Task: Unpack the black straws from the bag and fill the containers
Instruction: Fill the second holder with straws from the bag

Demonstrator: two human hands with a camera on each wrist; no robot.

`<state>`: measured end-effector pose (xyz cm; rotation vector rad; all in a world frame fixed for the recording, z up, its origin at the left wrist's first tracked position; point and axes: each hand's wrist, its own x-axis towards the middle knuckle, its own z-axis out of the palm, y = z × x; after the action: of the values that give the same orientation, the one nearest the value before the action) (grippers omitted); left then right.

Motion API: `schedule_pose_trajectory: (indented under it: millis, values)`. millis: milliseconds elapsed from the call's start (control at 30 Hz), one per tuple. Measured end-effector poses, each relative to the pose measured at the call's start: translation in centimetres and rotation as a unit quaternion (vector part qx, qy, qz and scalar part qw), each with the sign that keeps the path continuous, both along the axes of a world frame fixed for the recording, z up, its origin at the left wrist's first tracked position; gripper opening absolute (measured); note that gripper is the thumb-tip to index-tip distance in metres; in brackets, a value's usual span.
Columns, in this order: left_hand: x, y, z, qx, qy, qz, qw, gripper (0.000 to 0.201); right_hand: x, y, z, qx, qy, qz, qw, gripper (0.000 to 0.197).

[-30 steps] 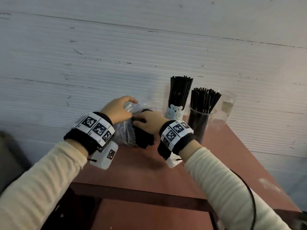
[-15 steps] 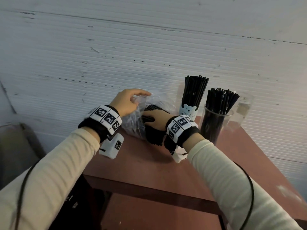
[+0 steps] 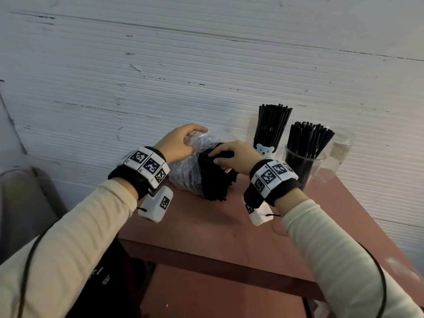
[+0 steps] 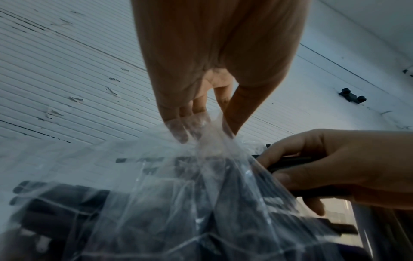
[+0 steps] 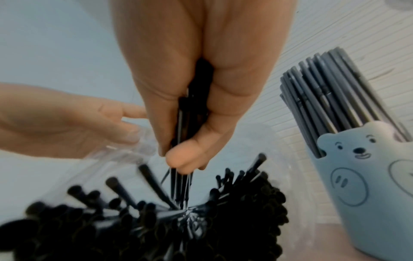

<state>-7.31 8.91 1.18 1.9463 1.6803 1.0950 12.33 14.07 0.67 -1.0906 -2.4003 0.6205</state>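
Note:
A clear plastic bag [image 3: 185, 171] full of black straws [image 3: 216, 182] lies on the red-brown table [image 3: 206, 228] against the wall. My left hand [image 3: 181, 143] pinches the bag's upper film [image 4: 208, 137] between fingers and thumb. My right hand [image 3: 234, 157] grips a small bunch of black straws [image 5: 185, 127] at the bag's open mouth, their ends still among the others. To the right stand a pale blue bear cup [image 3: 265, 151] and a clear glass [image 3: 302, 166], both holding upright black straws. An empty clear container [image 3: 341, 148] stands behind the glass.
A white ribbed wall [image 3: 206, 65] runs right behind the table. The table's front edge [image 3: 218, 267] is near me, with a lower shelf beneath. A dark grey object [image 3: 20, 203] sits off the table's left side.
My view has shifted left, so the cups sit further right. My right hand has closed round a bunch of straws at the bag's mouth while the left lifted the film higher.

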Motion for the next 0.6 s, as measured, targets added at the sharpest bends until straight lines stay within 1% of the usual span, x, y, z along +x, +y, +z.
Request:
schedule_pose_trajectory:
  millis: [133,233,300,333,400,500,533,600]
  values:
    - [0.4,-0.3,-0.3,0.024,0.018,-0.001,1.000,0.052,2.2,-0.2,0.4,-0.025,0.032,-0.002,0.999,0.018]
    - [1.2,-0.9,-0.3,0.081,0.076,0.018,0.994,0.053,4.1,-0.7,0.8,-0.037,0.047,0.008,0.998,0.019]
    - [2.3,-1.3,0.0,0.131,0.117,-0.002,0.985,0.058,5.5,-1.4,1.3,-0.046,0.043,0.012,0.998,0.019]
    - [3.0,-1.5,0.2,0.141,0.134,-0.023,0.981,0.063,6.1,-1.8,1.6,-0.048,0.037,0.015,0.998,0.018]
    - [4.7,-1.3,0.3,0.125,0.170,-0.071,0.975,0.073,7.3,-2.9,2.4,-0.048,0.022,0.020,0.998,0.019]
    - [7.2,-0.2,0.1,0.068,0.228,-0.116,0.964,0.085,8.7,-4.6,3.7,-0.039,-0.004,0.026,0.999,0.020]
    - [8.0,0.1,0.0,0.059,0.241,-0.126,0.960,0.084,9.1,-5.1,3.9,-0.032,-0.012,0.028,0.999,0.020]
    - [9.4,0.7,-0.1,0.057,0.265,-0.136,0.953,0.073,9.8,-5.9,4.3,-0.014,-0.028,0.028,0.999,0.021]
